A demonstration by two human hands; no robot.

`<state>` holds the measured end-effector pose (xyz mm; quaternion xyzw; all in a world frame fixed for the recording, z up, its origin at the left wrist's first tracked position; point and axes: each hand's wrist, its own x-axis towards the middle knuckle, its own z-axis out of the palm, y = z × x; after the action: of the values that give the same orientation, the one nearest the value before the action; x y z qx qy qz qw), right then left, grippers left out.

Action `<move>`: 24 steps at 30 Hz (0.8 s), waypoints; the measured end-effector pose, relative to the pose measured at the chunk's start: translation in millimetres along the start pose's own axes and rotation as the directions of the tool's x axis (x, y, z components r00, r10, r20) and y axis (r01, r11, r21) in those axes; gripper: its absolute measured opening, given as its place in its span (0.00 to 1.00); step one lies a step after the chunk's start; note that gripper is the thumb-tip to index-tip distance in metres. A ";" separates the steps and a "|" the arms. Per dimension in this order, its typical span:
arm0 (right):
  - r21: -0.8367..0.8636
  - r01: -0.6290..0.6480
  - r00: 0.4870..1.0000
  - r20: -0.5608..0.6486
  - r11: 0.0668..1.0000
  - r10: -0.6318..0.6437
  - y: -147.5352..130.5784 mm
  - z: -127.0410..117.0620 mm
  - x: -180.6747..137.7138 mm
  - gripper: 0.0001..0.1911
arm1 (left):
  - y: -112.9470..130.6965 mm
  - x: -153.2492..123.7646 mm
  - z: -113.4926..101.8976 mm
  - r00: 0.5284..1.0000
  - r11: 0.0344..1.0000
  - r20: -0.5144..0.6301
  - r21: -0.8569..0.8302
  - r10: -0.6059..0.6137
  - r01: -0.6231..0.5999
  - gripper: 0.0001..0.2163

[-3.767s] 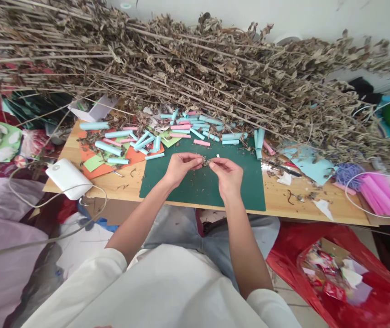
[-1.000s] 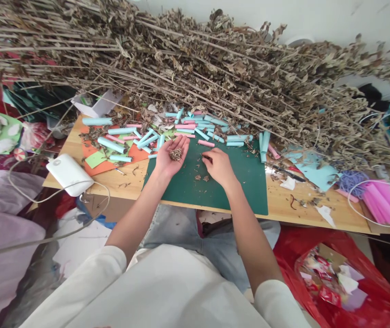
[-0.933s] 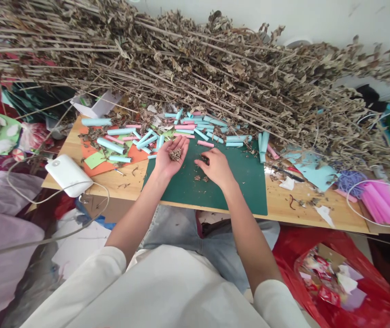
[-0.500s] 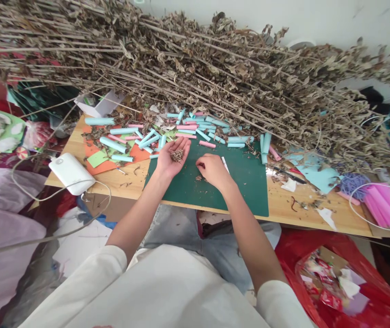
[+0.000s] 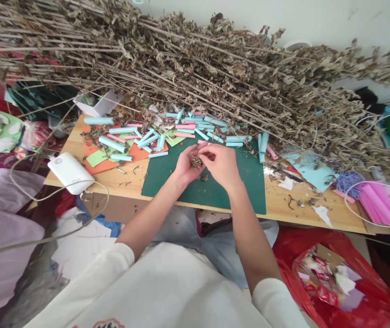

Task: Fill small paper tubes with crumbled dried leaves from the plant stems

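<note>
My left hand (image 5: 185,166) is cupped palm up over the green cutting mat (image 5: 167,175), holding a small heap of dried leaf crumbs (image 5: 195,161). My right hand (image 5: 222,165) sits right beside it, fingers pinched together at the heap. A few loose crumbs (image 5: 204,178) lie on the mat under my hands. Behind the mat lie several rolled paper tubes (image 5: 119,145) in light blue and pink. A big bundle of dried leafy stalks (image 5: 215,77) lies across the back of the table.
Orange and green paper sheets (image 5: 96,160) lie at left. A white device with a cord (image 5: 70,172) sits on the table's left corner. Pink paper rolls (image 5: 379,205) and purple bands (image 5: 347,178) lie at right. A red bag of scraps (image 5: 338,278) stands below the wooden table (image 5: 293,210).
My left hand moved right and curled up around the crumbs. My right hand left the mat and came to the heap in my left palm.
</note>
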<state>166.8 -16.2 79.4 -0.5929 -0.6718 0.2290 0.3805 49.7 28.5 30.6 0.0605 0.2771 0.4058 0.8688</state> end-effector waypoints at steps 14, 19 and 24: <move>-0.401 0.013 0.998 -0.059 0.916 -0.039 -10.6 46.2 13.0 0.35 | -26.3 -17.8 28.5 0.982 0.995 0.173 -0.075 0.081 -0.069 0.25; -0.402 0.046 0.998 -0.021 0.914 -0.059 -13.2 35.9 14.7 0.37 | -13.3 -30.5 41.2 0.991 0.997 0.112 -0.036 0.072 -0.069 0.28; -0.398 0.081 0.989 -0.081 0.914 -0.123 -13.9 39.3 11.4 0.39 | -20.2 -32.7 39.9 0.971 0.979 0.138 -0.085 0.193 -0.183 0.24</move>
<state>127.3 -2.2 68.8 -0.6324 -0.7134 0.0378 0.2993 67.6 -4.2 71.5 0.0848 0.1914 0.4905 0.8459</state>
